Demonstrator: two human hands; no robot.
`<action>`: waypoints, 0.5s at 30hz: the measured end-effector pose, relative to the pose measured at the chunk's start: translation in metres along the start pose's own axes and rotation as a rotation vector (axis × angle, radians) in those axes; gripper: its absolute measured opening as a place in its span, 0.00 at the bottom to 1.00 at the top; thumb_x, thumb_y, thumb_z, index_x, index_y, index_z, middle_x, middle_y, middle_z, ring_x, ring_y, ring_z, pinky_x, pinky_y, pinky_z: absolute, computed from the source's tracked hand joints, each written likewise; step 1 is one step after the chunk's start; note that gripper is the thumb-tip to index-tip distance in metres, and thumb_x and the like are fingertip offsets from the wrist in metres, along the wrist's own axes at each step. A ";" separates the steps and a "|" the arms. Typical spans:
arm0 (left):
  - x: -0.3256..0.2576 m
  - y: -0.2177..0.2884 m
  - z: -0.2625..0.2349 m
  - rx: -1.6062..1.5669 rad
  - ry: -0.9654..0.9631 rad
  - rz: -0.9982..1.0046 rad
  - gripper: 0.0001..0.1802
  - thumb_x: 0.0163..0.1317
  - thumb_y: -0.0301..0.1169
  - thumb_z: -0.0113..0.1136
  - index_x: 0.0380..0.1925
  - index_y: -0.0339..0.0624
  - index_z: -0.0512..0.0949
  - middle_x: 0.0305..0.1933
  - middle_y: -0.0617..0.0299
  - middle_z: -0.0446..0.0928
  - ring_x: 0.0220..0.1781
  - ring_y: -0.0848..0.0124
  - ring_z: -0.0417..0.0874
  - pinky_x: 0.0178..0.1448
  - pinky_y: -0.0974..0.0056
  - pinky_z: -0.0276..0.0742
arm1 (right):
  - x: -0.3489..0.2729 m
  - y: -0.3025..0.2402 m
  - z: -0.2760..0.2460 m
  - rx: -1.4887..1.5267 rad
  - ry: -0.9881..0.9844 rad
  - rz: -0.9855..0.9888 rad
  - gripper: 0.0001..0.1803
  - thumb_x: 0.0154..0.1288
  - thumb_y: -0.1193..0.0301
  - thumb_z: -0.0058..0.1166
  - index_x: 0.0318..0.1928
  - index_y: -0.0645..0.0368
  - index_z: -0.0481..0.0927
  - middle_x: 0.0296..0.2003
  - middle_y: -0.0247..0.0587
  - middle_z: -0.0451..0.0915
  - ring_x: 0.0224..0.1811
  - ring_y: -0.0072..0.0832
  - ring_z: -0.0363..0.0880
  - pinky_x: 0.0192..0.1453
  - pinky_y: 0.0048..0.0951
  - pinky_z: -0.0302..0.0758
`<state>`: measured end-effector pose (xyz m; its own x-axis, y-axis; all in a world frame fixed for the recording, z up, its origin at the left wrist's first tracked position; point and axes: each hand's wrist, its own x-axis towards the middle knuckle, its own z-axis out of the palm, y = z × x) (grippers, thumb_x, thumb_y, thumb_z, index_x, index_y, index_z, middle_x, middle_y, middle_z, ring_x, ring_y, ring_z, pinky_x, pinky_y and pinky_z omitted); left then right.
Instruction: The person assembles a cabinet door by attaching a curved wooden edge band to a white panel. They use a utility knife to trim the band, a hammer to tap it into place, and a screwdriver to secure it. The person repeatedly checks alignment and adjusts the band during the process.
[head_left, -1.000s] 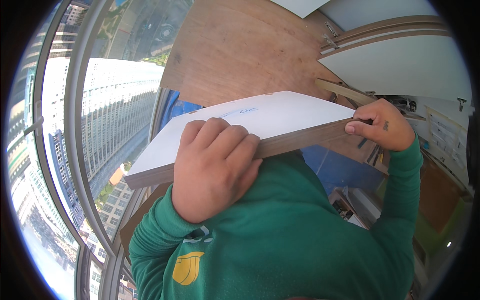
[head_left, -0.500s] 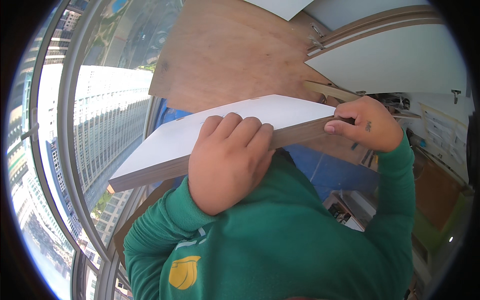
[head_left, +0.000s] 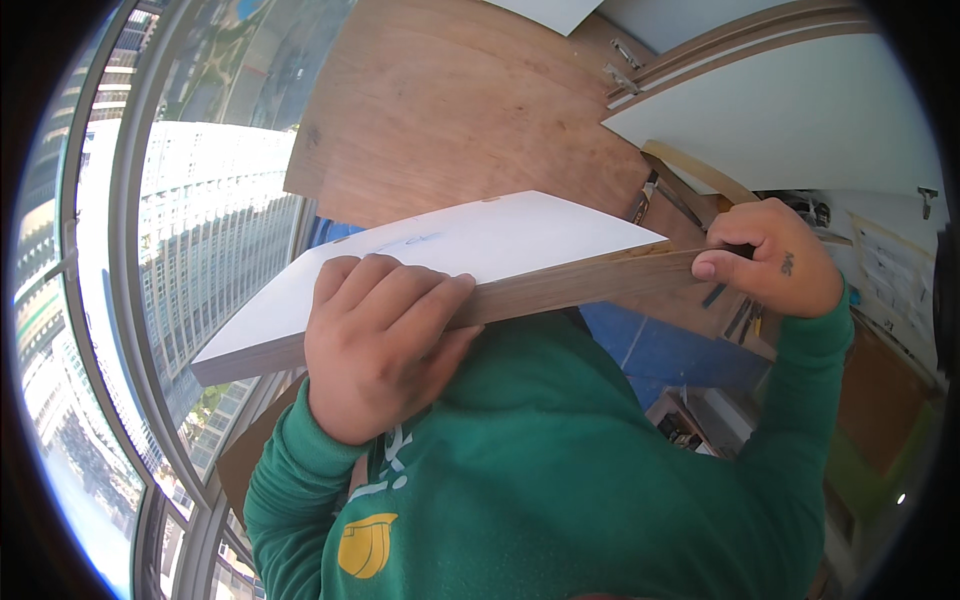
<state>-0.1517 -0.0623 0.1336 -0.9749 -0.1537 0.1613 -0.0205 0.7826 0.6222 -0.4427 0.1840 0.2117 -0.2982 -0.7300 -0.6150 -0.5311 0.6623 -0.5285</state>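
A white panel with a wood-grain edge lies tilted in front of my chest, blue marks on its face. My left hand grips its near edge, fingers over the white face and thumb low against the edge. My right hand is closed, thumb and fingers pinching the end of a wood-grain edging strip. That strip runs along the panel's near edge and reaches past its right corner, standing slightly off it there. A tan curved strip arches behind my right hand; whether it is the same strip I cannot tell.
A plywood sheet spreads beyond the panel. White cabinet doors with hinges stand at far right. Hand tools lie right of the panel, above a blue surface. A tall window borders the left side.
My right hand has moved right, away from the panel's corner, with the strip's end. My left hand has slid left along the edge. The panel has shifted slightly left, and the tan strip arches higher.
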 end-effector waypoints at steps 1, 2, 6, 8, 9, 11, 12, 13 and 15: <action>0.001 0.000 0.001 0.009 0.007 0.002 0.26 0.41 0.32 0.83 0.46 0.47 0.87 0.39 0.65 0.84 0.41 0.63 0.83 0.49 0.55 0.73 | -0.002 0.006 -0.002 0.023 -0.014 0.004 0.30 0.69 0.55 0.72 0.21 0.63 0.73 0.17 0.39 0.63 0.21 0.28 0.59 0.27 0.37 0.59; 0.001 0.001 0.003 0.018 0.014 0.005 0.26 0.41 0.32 0.83 0.45 0.47 0.87 0.39 0.66 0.84 0.40 0.63 0.83 0.49 0.55 0.73 | -0.003 0.011 -0.003 0.046 -0.028 0.009 0.30 0.69 0.55 0.72 0.21 0.63 0.72 0.17 0.39 0.63 0.21 0.28 0.58 0.27 0.37 0.59; 0.001 0.002 0.007 0.057 0.022 0.015 0.27 0.39 0.31 0.83 0.45 0.48 0.88 0.38 0.67 0.84 0.39 0.64 0.83 0.47 0.56 0.71 | -0.001 0.023 0.007 0.132 -0.038 0.009 0.32 0.71 0.55 0.71 0.19 0.63 0.69 0.16 0.38 0.59 0.20 0.27 0.54 0.27 0.37 0.56; 0.002 0.003 0.007 0.067 0.015 0.019 0.27 0.39 0.31 0.83 0.45 0.48 0.88 0.38 0.67 0.84 0.39 0.65 0.83 0.46 0.56 0.70 | 0.002 0.026 0.010 0.123 -0.034 0.001 0.33 0.71 0.56 0.70 0.19 0.63 0.67 0.16 0.38 0.58 0.20 0.27 0.53 0.26 0.37 0.55; 0.001 0.003 0.008 0.068 0.019 0.019 0.27 0.39 0.31 0.83 0.45 0.48 0.88 0.38 0.67 0.84 0.39 0.65 0.83 0.46 0.56 0.70 | 0.003 0.028 0.010 0.124 -0.034 -0.010 0.34 0.72 0.55 0.70 0.18 0.63 0.67 0.16 0.38 0.58 0.20 0.27 0.53 0.26 0.37 0.55; 0.000 0.004 0.010 0.072 0.025 0.018 0.28 0.38 0.31 0.83 0.46 0.48 0.88 0.38 0.67 0.84 0.38 0.65 0.83 0.45 0.56 0.70 | 0.006 0.031 0.011 0.126 -0.036 -0.032 0.34 0.72 0.55 0.70 0.18 0.63 0.67 0.16 0.38 0.58 0.20 0.27 0.52 0.26 0.38 0.54; 0.000 0.005 0.009 0.074 0.020 0.022 0.28 0.38 0.31 0.83 0.46 0.48 0.88 0.38 0.67 0.85 0.38 0.64 0.83 0.45 0.56 0.70 | 0.007 0.032 0.011 0.135 -0.045 -0.038 0.35 0.73 0.54 0.69 0.18 0.63 0.66 0.16 0.39 0.58 0.20 0.27 0.52 0.26 0.38 0.54; 0.001 0.005 0.009 0.076 0.015 0.025 0.29 0.38 0.31 0.83 0.46 0.48 0.88 0.38 0.67 0.85 0.38 0.64 0.83 0.45 0.56 0.70 | 0.009 0.033 0.012 0.144 -0.054 -0.045 0.35 0.73 0.53 0.69 0.18 0.62 0.66 0.16 0.39 0.57 0.20 0.28 0.52 0.26 0.38 0.54; 0.001 0.005 0.009 0.082 0.010 0.027 0.29 0.38 0.30 0.83 0.46 0.48 0.88 0.38 0.66 0.85 0.38 0.64 0.83 0.45 0.56 0.70 | 0.012 0.038 0.012 0.144 -0.082 -0.053 0.36 0.74 0.52 0.68 0.18 0.62 0.65 0.15 0.40 0.57 0.19 0.29 0.53 0.26 0.39 0.54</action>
<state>-0.1545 -0.0534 0.1295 -0.9729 -0.1378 0.1854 -0.0127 0.8333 0.5527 -0.4564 0.2027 0.1770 -0.2046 -0.7520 -0.6267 -0.4233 0.6452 -0.6360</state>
